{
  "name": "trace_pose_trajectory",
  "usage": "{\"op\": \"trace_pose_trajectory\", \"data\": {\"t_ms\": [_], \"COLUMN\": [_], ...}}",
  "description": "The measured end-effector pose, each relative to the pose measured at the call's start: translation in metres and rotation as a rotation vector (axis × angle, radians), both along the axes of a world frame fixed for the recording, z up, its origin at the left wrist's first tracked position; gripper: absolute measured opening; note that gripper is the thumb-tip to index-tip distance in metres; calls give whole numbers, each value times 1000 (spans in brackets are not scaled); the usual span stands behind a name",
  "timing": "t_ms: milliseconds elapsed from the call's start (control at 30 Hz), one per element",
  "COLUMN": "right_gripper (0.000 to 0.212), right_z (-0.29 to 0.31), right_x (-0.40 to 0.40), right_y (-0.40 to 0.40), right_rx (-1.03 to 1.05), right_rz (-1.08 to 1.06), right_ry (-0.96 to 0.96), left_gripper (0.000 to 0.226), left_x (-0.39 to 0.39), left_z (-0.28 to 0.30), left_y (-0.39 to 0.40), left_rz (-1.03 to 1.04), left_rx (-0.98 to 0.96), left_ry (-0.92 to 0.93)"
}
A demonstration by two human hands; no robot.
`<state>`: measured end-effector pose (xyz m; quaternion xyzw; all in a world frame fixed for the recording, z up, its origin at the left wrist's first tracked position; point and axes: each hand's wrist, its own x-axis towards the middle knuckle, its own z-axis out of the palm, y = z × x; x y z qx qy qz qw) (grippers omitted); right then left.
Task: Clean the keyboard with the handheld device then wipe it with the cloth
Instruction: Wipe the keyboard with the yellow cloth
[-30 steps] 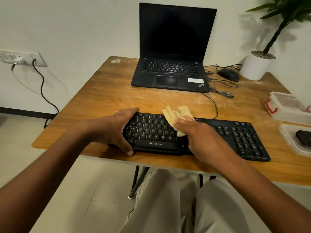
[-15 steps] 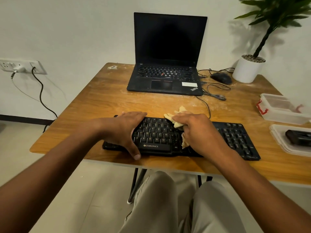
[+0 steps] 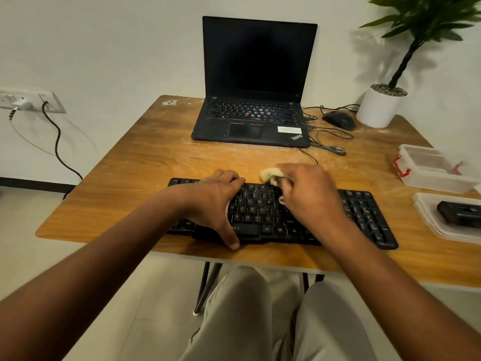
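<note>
A black keyboard [image 3: 263,217] lies along the near edge of the wooden table [image 3: 156,162]. My left hand [image 3: 216,204] rests on its left half, fingers over the far edge and thumb at the front edge. My right hand [image 3: 309,196] grips a crumpled yellow cloth [image 3: 270,175] and presses it on the keys near the keyboard's far edge, right of the middle. Most of the cloth is hidden under the hand. A dark handheld device [image 3: 459,213] lies in a clear tray [image 3: 429,217] at the right.
An open black laptop [image 3: 253,118] stands at the back, with a mouse [image 3: 338,119], loose cables [image 3: 328,147] and a white plant pot [image 3: 377,108] to its right. A clear lidded box [image 3: 426,168] sits at the right edge. My knees are under the table.
My right hand has slid the cloth away from me, from the middle rows to the keyboard's far edge. My left hand has shifted rightward along the keyboard. The camera tilted down.
</note>
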<state>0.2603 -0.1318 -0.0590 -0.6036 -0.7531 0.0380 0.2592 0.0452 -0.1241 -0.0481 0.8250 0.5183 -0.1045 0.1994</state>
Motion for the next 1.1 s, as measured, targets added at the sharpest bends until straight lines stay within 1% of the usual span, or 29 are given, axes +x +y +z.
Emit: {"op": "trace_pose_trajectory", "data": {"t_ms": [67, 167, 233, 300, 367, 433, 500, 600, 633, 700, 767, 800, 933, 1000, 1100], "right_gripper": [31, 36, 43, 50, 50, 46, 44, 39, 40, 50, 60, 62, 54, 47, 40], "right_z": [-22, -31, -29, -23, -20, -19, -20, -24, -25, -28, -26, -25, -22, -21, -27], "right_x": [-20, -28, -15, 4, 14, 5, -16, -35, -33, -20, -1, 7, 7, -11, -29], "right_y": [-5, -19, -31, -39, -31, -13, -1, -6, -12, -28, -40, -39, -10, -1, -12], "right_rx": [-24, -29, -45, -66, -87, -78, -82, -99, -96, -102, -143, -149, -90, -74, -77], "right_rz": [110, 201, 204, 152, 62, 9, 32, 134, 174, 224, 213, 185, 46, 67, 191], "right_ry": [-63, -153, -158, -179, -199, -193, -158, -147, -149, -153, -170, -175, -200, -158, -145], "left_gripper": [143, 142, 143, 141, 139, 139, 140, 141, 141, 142, 142, 141, 139, 140, 143], "left_x": [0, -1, -1, -1, -1, 0, 0, 0, 0, 0, 0, 0, 1, 1, 0], "left_z": [-1, -2, -2, -2, -1, 0, 2, 0, 0, 0, 0, 0, 1, 2, 1], "left_y": [0, 0, 1, 1, 1, 1, 0, 0, 0, 0, 0, 0, 0, 0, -1], "left_rz": [2, 4, -1, -3, -4, -3, 3, 4, 1, -2, -2, 1, 10, 13, 14], "left_rx": [4, -5, -11, -6, -1, 3, 3, 1, 0, -4, -3, 0, 3, 3, -9], "left_ry": [0, 4, 2, -11, -17, -13, -7, -4, -5, -7, -9, -13, -15, -10, -6]}}
